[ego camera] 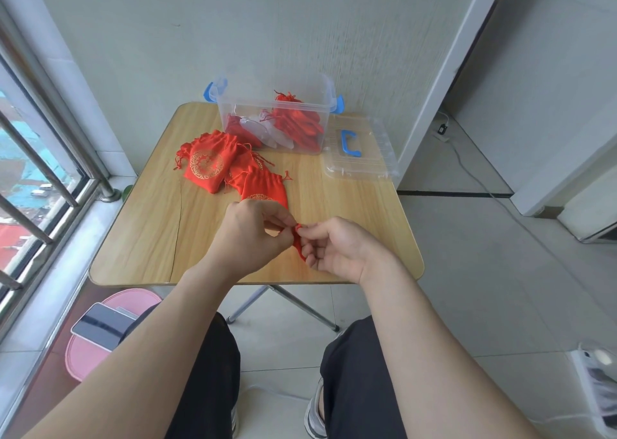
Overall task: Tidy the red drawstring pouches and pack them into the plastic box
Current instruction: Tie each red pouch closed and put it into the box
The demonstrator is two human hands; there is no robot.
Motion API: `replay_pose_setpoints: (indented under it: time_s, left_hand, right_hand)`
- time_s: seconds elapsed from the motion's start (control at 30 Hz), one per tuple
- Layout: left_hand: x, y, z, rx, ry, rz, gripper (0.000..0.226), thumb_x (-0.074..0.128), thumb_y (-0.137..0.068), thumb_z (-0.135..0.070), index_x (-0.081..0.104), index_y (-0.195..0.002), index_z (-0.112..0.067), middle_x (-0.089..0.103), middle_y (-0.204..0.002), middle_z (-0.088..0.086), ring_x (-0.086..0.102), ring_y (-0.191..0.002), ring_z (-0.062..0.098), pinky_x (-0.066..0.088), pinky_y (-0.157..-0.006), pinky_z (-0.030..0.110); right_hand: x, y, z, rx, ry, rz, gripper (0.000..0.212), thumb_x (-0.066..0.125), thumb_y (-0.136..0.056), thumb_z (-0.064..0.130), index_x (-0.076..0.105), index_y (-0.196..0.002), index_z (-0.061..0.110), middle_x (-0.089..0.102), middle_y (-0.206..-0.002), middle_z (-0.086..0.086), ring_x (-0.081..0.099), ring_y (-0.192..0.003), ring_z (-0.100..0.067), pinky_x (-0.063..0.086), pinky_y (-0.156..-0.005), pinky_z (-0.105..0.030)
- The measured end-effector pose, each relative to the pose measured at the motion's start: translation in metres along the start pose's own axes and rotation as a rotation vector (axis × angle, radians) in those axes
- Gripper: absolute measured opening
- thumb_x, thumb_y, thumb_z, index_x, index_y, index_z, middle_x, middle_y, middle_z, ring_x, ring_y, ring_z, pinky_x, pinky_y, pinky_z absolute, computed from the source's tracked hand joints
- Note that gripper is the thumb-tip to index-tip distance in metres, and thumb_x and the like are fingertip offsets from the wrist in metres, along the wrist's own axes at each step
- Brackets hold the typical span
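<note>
Centre frame: left hand (253, 235) and right hand (340, 248) both pinch a small red fabric piece (298, 242) between fingertips, just above the light wooden counter (140, 238). Whole pouch or only its drawstring: cannot tell.

Upper centre: clear plastic box with blue latches (233, 105), open, partly filled with packed red pouches (300, 125). Clear lid with blue handle (364, 161) lies just right of it.

Left of centre: loose heap of red drawstring pouches with gold print (208, 165), several, untidied.

Judgement: roughly midway. Heap and held piece remain; lid not on.
</note>
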State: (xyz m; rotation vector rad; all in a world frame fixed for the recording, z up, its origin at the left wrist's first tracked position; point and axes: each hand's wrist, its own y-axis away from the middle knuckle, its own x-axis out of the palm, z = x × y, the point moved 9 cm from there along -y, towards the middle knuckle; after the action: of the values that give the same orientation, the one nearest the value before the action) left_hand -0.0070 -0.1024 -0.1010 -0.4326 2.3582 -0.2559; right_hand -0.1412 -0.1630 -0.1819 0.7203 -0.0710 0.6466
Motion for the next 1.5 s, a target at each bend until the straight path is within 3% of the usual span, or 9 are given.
replay_pose_setpoints:
  time_s: [0.33, 0.57, 0.73, 0.9, 1.0, 1.13, 1.27, 1.37, 1.5]
  left_hand:
    - [0.004, 0.000, 0.003, 0.059, -0.099, 0.064, 0.006, 0.082, -0.089, -0.014, 0.085, -0.091, -0.019, 0.079, -0.088, -0.016, 0.074, -0.087, -0.006, 0.059, -0.084, 0.017]
    - [0.019, 0.002, 0.006, -0.084, -0.152, 0.163, 0.033, 0.038, -0.081, -0.048, 0.054, -0.075, -0.019, 0.055, -0.090, -0.003, 0.054, -0.086, 0.014, 0.047, -0.080, 0.037]
    - [0.019, 0.000, 0.022, -0.197, -0.118, 0.175, 0.042, 0.028, -0.091, -0.039, 0.049, -0.062, -0.015, 0.052, -0.083, 0.006, 0.051, -0.092, 0.016, 0.043, -0.084, 0.046]
    - [0.008, -0.004, 0.023, -0.193, -0.082, 0.018, 0.046, 0.039, -0.110, -0.024, 0.040, -0.067, -0.005, 0.046, -0.066, 0.005, 0.043, -0.065, 0.013, 0.030, -0.064, 0.037]
    - [0.006, -0.004, 0.034, -0.228, -0.079, -0.016, 0.052, 0.035, -0.111, -0.033, 0.058, -0.081, 0.003, 0.064, -0.077, 0.015, 0.059, -0.075, 0.028, 0.049, -0.072, 0.048]
    - [0.009, -0.004, 0.027, -0.190, -0.034, 0.030, 0.042, 0.035, -0.110, -0.030, 0.071, -0.096, -0.014, 0.072, -0.092, -0.002, 0.066, -0.090, 0.019, 0.053, -0.085, 0.042]
    - [0.012, -0.005, 0.024, -0.171, -0.075, 0.076, 0.082, 0.025, -0.107, -0.067, 0.072, -0.089, -0.003, 0.074, -0.083, 0.008, 0.067, -0.082, 0.021, 0.053, -0.080, 0.041]
    - [0.012, -0.005, 0.021, -0.109, -0.065, 0.108, 0.059, 0.047, -0.104, -0.061, 0.069, -0.077, -0.014, 0.067, -0.068, -0.007, 0.061, -0.070, 0.008, 0.046, -0.065, 0.021]
    - [0.018, -0.006, 0.021, -0.046, -0.089, 0.173, 0.017, 0.068, -0.102, -0.035, 0.076, -0.093, -0.024, 0.073, -0.082, -0.015, 0.064, -0.083, -0.003, 0.044, -0.070, 0.010]
  right_hand:
    - [-0.009, 0.003, 0.006, -0.080, 0.070, -0.113, 0.019, 0.075, -0.088, -0.003, 0.074, -0.107, -0.001, 0.066, -0.081, -0.009, 0.060, -0.064, -0.013, 0.047, -0.061, -0.027]
    - [0.001, 0.006, 0.015, -0.166, 0.141, -0.084, 0.017, 0.075, -0.089, -0.005, 0.076, -0.105, 0.000, 0.070, -0.081, -0.010, 0.061, -0.070, -0.015, 0.049, -0.066, -0.027]
    - [-0.002, 0.006, 0.016, -0.186, 0.178, -0.125, 0.011, 0.076, -0.090, -0.005, 0.077, -0.095, 0.006, 0.071, -0.080, -0.009, 0.061, -0.069, -0.014, 0.049, -0.066, -0.026]
    - [-0.008, 0.005, 0.018, -0.202, 0.216, -0.177, 0.014, 0.079, -0.089, 0.000, 0.079, -0.102, 0.004, 0.073, -0.085, -0.010, 0.062, -0.071, -0.013, 0.051, -0.068, -0.028]
    - [-0.009, 0.005, 0.018, -0.204, 0.246, -0.187, 0.014, 0.080, -0.089, 0.002, 0.079, -0.103, 0.005, 0.075, -0.084, -0.008, 0.063, -0.071, -0.013, 0.052, -0.069, -0.028]
    - [-0.010, 0.005, 0.017, -0.201, 0.243, -0.194, 0.016, 0.080, -0.088, 0.001, 0.079, -0.103, 0.004, 0.074, -0.084, -0.007, 0.062, -0.072, -0.013, 0.052, -0.070, -0.028]
    - [-0.010, 0.006, 0.017, -0.195, 0.250, -0.192, 0.017, 0.079, -0.088, 0.002, 0.080, -0.105, 0.005, 0.074, -0.083, -0.008, 0.062, -0.073, -0.014, 0.053, -0.070, -0.028]
    - [-0.011, 0.006, 0.017, -0.195, 0.233, -0.188, 0.016, 0.079, -0.089, 0.002, 0.080, -0.105, 0.004, 0.073, -0.085, -0.009, 0.062, -0.073, -0.014, 0.052, -0.070, -0.028]
    - [-0.014, 0.006, 0.017, -0.199, 0.241, -0.212, 0.014, 0.081, -0.088, 0.004, 0.080, -0.101, 0.007, 0.074, -0.084, -0.007, 0.064, -0.075, -0.015, 0.053, -0.071, -0.028]
